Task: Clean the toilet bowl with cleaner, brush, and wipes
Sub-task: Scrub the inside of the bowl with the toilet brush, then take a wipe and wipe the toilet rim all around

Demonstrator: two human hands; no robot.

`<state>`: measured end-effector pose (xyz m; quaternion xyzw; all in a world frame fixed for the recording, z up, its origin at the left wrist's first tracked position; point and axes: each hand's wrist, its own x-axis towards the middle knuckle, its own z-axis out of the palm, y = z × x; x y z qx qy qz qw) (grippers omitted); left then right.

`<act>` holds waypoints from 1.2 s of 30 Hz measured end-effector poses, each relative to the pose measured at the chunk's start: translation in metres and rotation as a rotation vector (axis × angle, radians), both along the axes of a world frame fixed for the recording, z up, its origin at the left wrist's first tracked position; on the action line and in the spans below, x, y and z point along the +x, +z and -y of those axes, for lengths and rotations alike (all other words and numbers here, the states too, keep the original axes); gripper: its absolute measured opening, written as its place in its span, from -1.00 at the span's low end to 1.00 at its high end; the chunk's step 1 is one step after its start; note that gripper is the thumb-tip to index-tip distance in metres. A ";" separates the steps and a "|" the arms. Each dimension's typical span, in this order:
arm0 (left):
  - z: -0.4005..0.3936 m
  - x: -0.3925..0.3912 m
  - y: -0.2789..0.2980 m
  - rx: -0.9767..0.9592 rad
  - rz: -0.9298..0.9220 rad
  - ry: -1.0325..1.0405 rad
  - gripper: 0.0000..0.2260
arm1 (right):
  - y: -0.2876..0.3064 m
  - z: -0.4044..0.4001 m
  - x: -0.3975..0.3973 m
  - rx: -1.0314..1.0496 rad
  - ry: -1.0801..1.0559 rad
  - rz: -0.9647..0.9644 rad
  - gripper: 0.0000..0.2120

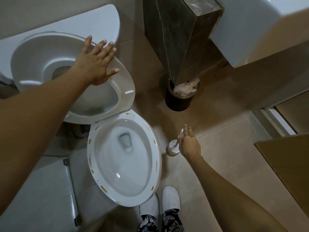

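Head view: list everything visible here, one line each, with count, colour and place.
toilet bowl: one, white, yellow-brown marks round rim, centre.
seat and lid: one each, white, raised, upper left.
tank: one, white, top left.
brush: one, white, in holder on floor, right of bowl.
bin: one, dark, paper inside, floor, upper centre.
slippers: two, white, bottom.
left hand: fingers spread, on raised seat.
right hand: holds brush handle.
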<state>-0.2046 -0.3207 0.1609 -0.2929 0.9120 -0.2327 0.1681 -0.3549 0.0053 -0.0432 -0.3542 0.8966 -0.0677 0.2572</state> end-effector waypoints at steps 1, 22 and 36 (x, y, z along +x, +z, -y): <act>0.000 0.000 0.000 0.000 0.001 0.003 -0.27 | 0.000 -0.001 0.002 0.004 0.024 -0.015 -0.43; -0.003 -0.001 0.038 0.200 -0.161 0.204 -0.35 | 0.071 0.040 -0.028 0.091 0.304 -0.069 -0.34; -0.072 0.069 0.089 0.311 -0.350 0.481 -0.37 | 0.244 0.138 -0.005 -0.105 0.524 -0.139 -0.35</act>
